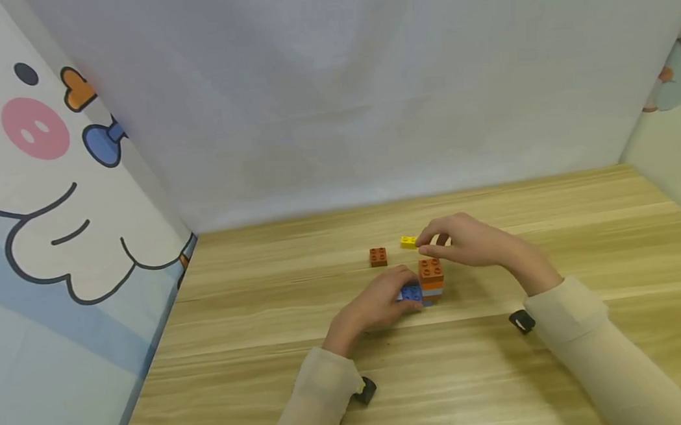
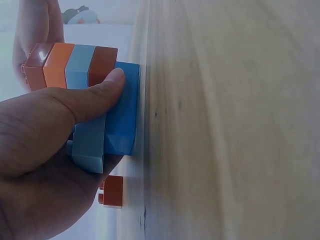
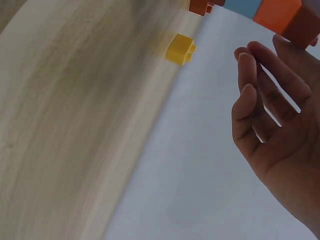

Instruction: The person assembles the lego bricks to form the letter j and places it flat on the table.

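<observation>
A small tower of toy building bricks [image 1: 431, 274] stands on the table, with reddish-brown, orange, light grey-blue and brown bricks over a blue base brick [image 2: 123, 109]. Round its lower part my left hand [image 1: 375, 299] grips, thumb along the near side. A light blue brick [image 2: 89, 147] sits beside the tower on the base, partly covered by that hand. Just behind and above the tower's top is my right hand [image 1: 465, 238]. Its fingers are loosely bent with nothing between them; whether its thumb touches the top brick [image 3: 305, 25] I cannot tell.
A loose reddish-brown brick [image 1: 378, 257] lies behind my left hand. The yellow brick [image 1: 408, 242] lies near my right fingertips, seen apart from them in the right wrist view. A pale curtain-like wall [image 1: 383, 138] rises behind the wooden table [image 1: 253, 309].
</observation>
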`<act>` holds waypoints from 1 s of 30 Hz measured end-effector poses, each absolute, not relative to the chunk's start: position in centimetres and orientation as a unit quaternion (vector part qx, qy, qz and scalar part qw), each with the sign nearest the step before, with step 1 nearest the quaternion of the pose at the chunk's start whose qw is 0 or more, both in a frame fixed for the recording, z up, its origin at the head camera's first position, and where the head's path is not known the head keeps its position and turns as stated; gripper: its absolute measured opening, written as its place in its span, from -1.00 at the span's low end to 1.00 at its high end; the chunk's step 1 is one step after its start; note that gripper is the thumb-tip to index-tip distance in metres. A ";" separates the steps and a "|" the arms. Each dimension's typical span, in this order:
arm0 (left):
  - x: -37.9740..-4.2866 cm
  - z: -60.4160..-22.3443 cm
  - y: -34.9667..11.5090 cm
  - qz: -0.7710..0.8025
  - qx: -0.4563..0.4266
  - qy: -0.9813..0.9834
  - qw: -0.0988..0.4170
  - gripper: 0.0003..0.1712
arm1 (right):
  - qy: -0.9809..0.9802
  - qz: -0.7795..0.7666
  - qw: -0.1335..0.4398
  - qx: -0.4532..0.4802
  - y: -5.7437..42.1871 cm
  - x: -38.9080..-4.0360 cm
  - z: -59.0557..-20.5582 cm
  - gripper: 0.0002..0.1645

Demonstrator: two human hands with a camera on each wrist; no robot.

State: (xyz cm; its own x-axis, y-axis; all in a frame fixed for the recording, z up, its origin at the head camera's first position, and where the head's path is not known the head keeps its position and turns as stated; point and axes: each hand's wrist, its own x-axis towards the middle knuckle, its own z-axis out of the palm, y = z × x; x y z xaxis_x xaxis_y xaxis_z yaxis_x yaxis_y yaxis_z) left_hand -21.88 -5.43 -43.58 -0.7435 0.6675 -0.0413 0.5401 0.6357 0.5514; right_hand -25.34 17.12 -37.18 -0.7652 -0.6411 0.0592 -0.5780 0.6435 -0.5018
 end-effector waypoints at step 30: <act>-22.0 -43.5 -5.7 0.265 0.319 0.901 0.128 -0.51 | 0.888 -0.263 0.123 -0.356 11.8 -30.7 -39.6 -0.64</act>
